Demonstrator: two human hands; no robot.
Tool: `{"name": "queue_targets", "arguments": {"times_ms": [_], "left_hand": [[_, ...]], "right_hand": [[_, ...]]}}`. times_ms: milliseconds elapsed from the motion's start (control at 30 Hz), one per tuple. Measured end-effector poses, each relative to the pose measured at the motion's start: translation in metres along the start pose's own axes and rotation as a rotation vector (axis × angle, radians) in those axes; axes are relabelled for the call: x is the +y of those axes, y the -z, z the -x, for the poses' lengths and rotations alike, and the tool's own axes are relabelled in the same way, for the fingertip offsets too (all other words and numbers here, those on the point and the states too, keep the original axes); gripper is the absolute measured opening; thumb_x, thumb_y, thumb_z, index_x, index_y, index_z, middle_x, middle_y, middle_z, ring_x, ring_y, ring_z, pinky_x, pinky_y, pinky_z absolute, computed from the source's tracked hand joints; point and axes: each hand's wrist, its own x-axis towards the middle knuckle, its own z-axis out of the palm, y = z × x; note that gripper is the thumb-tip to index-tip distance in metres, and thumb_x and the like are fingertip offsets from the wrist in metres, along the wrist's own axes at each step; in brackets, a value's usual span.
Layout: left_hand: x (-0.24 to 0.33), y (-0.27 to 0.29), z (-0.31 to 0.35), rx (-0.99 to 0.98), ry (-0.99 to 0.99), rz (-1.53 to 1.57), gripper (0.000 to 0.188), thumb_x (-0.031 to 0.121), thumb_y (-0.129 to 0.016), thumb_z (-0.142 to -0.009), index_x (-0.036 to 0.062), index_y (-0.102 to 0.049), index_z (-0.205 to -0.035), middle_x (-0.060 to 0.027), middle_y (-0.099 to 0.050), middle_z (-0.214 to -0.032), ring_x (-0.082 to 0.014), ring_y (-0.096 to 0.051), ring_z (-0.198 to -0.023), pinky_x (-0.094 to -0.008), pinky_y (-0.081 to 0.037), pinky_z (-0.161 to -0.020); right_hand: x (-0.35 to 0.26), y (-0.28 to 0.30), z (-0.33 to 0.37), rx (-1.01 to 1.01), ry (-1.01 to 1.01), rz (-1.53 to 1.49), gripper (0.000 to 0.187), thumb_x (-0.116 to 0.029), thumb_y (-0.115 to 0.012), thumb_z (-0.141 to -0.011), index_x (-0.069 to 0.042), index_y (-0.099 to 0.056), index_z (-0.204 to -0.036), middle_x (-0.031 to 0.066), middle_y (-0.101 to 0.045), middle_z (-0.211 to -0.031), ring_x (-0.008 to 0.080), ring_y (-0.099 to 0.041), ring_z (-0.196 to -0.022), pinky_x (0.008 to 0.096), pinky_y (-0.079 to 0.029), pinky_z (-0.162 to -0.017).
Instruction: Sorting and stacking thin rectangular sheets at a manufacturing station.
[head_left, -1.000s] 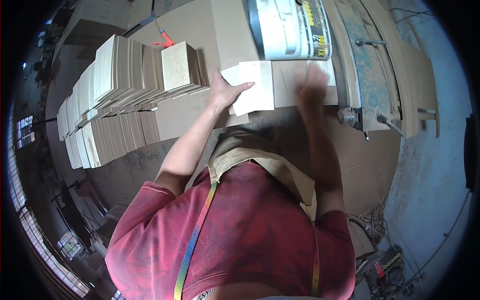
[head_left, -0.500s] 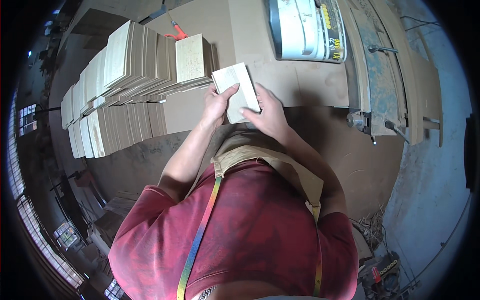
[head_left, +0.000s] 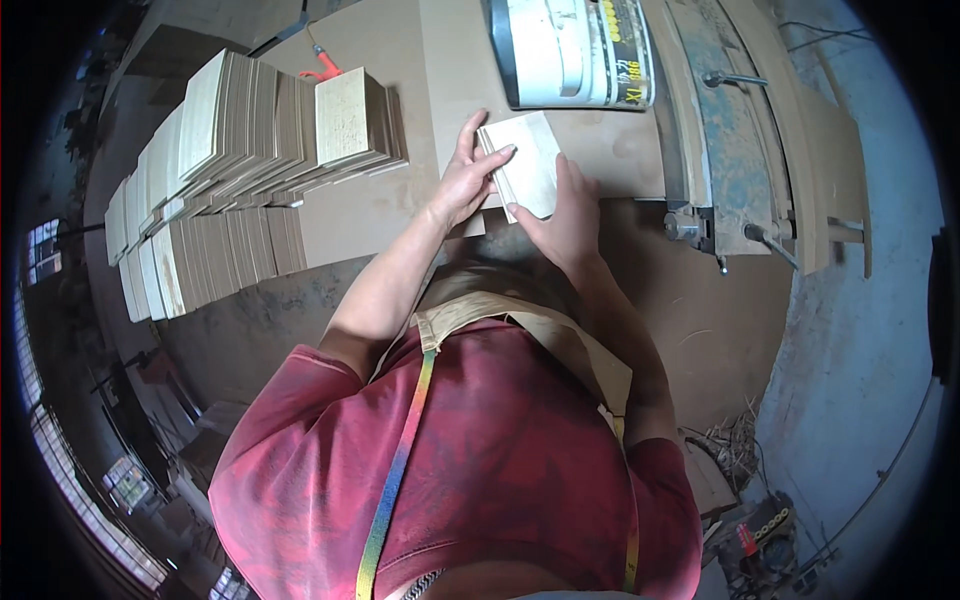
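Between my two hands is a small stack of thin pale wooden boards (head_left: 528, 158), held tilted above the near edge of the worktable (head_left: 385, 215). My left hand (head_left: 468, 180) grips the stack's left side, its thumb lying across the top board. On the right side, my right hand (head_left: 566, 215) holds the edge and the near corner, with the thumb at that corner. The boards look slightly fanned at their left edge. How many there are is hard to make out, and the undersides are hidden.
Long rows of stacked wooden boards (head_left: 240, 120) fill the table's left, with a separate pile (head_left: 342, 115) at their right end. Behind that lies a red-handled air blow gun (head_left: 322, 68). A white-and-black container (head_left: 570, 55) stands at the back. A machine with a worn blue-grey bed (head_left: 735, 130) is on the right.
The stack and both hands have shifted right across the view. The boards are turned and fanned a little, and my left fingers are more spread. The surroundings have slid slightly left in the view.
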Motion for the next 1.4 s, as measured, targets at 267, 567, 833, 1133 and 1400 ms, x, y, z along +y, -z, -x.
{"name": "queue_targets", "arguments": {"times_ms": [267, 567, 833, 1133, 1400], "left_hand": [[0.006, 0.015, -0.005, -0.203, 0.084, 0.228, 0.066, 0.007, -0.065, -0.111, 0.0107, -0.037, -0.17, -0.0241, -0.06, -0.135, -0.0288, -0.076, -0.107, -0.0453, -0.073, -0.083], [-0.01, 0.022, -0.006, -0.191, -0.009, -0.186, 0.065, -0.001, -0.072, -0.105, 0.0123, -0.047, -0.164, -0.0105, -0.069, -0.113, -0.0108, -0.068, -0.081, -0.0218, -0.061, -0.064], [0.014, 0.017, -0.005, -0.107, 0.033, -0.394, 0.054, 0.001, -0.077, -0.104, 0.0092, -0.057, -0.153, -0.0057, -0.071, -0.106, -0.0075, -0.063, -0.075, -0.0185, -0.053, -0.061], [-0.002, -0.003, -0.018, 0.148, -0.177, -0.733, 0.038, 0.005, -0.08, -0.104, 0.0068, -0.068, -0.14, -0.0082, -0.074, -0.111, -0.0118, -0.068, -0.082, -0.0244, -0.059, -0.07], [0.012, -0.001, 0.006, -0.04, -0.062, -0.456, 0.035, 0.005, -0.083, -0.103, 0.0032, -0.071, -0.136, -0.0077, -0.075, -0.106, -0.0115, -0.068, -0.081, -0.0257, -0.059, -0.07]], "right_hand": [[0.003, 0.008, 0.008, 0.137, 0.092, 0.052, 0.077, -0.028, -0.091, -0.081, -0.002, -0.061, -0.147, 0.0228, -0.064, -0.135, 0.0413, -0.059, -0.111, 0.0518, -0.05, -0.102], [0.038, 0.05, 0.049, 0.325, -0.039, 0.084, 0.066, -0.027, -0.086, -0.091, -0.004, -0.066, -0.149, 0.0214, -0.068, -0.14, 0.0418, -0.062, -0.116, 0.0528, -0.045, -0.11], [0.091, 0.037, 0.016, 0.254, -0.18, 0.671, 0.06, -0.033, -0.081, -0.097, -0.003, -0.069, -0.147, 0.0235, -0.069, -0.136, 0.0412, -0.063, -0.116, 0.0521, -0.051, -0.103], [0.018, 0.024, -0.02, 0.049, -0.009, 0.325, 0.06, -0.033, -0.086, -0.092, -0.002, -0.072, -0.141, 0.0253, -0.067, -0.136, 0.0415, -0.068, -0.11, 0.0527, -0.058, -0.1], [0.067, 0.038, 0.064, 0.271, -0.168, 0.479, 0.053, -0.032, -0.086, -0.092, -0.003, -0.072, -0.135, 0.0248, -0.065, -0.137, 0.047, -0.063, -0.123, 0.0553, -0.056, -0.105]]}}
